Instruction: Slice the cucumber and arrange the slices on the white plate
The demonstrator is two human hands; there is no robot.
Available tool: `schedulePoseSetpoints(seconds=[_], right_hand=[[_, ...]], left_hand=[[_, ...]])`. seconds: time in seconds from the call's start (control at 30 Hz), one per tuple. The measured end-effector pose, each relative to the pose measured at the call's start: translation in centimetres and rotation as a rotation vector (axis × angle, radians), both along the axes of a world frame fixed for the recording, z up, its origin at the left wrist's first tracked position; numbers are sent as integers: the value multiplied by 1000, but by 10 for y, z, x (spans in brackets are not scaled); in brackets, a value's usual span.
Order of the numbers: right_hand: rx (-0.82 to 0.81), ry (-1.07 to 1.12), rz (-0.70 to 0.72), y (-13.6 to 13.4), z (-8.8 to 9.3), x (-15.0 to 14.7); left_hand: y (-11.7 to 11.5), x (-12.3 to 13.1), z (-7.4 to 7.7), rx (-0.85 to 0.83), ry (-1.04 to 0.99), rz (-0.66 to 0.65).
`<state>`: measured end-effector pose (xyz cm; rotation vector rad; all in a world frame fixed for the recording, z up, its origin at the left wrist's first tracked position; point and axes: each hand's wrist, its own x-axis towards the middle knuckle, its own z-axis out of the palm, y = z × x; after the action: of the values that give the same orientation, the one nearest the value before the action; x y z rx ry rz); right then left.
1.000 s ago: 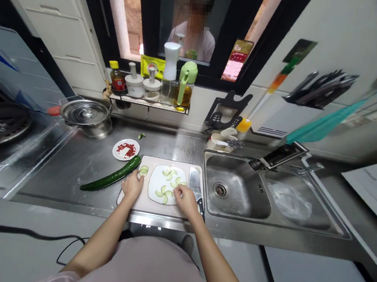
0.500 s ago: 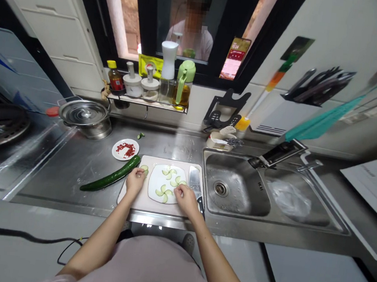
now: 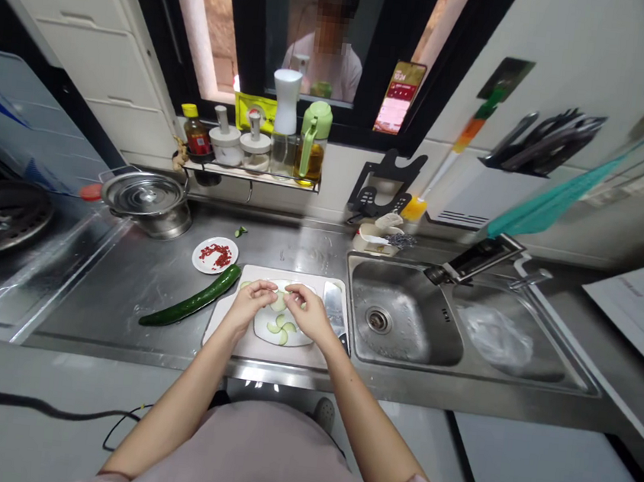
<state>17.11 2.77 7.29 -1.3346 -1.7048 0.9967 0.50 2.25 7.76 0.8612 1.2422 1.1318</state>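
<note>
Over the upper part of a white square plate (image 3: 260,326), my left hand (image 3: 253,303) and my right hand (image 3: 308,315) face each other with fingertips pinched. Between them is a pale green cucumber slice (image 3: 279,302), apparently gripped at its edges by both hands. Curved slices form a pinwheel (image 3: 280,329) on the plate's lower part; my hands hide most of the upper slices. The plate lies on a light cutting board (image 3: 247,350). A broad-bladed knife (image 3: 332,301) rests at the board's right side. Left of the board is a long cucumber (image 3: 192,304).
A small white plate with red bits (image 3: 215,256) sits behind the cucumber. Green scraps (image 3: 241,231) lie farther back. A lidded steel pot (image 3: 150,204) stands left, and a double sink (image 3: 406,319) is at right. Bottles and jars line a wall rack (image 3: 253,176).
My left hand has moved right from the board's left side to above the plate, with a slice. My right hand has shifted up and left to meet it.
</note>
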Motion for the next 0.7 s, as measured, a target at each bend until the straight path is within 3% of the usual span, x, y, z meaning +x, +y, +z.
schedulePoseSetpoints(seconds=[0.13, 0.27, 0.37, 0.5, 0.7], right_hand=[[24, 21, 37, 1, 0, -6], [68, -1, 17, 0, 0, -6], [164, -26, 6, -1, 5, -4], [345, -127, 40, -5, 12, -2], [443, -252, 95, -12, 12, 0]], left_hand=[[-2, 4, 1, 30, -74, -18], [-5, 2, -2, 53, -9, 59], [-8, -1, -1, -12, 39, 33], [-11, 0, 6, -140, -57, -50], [-10, 1, 5, -132, -126, -4]])
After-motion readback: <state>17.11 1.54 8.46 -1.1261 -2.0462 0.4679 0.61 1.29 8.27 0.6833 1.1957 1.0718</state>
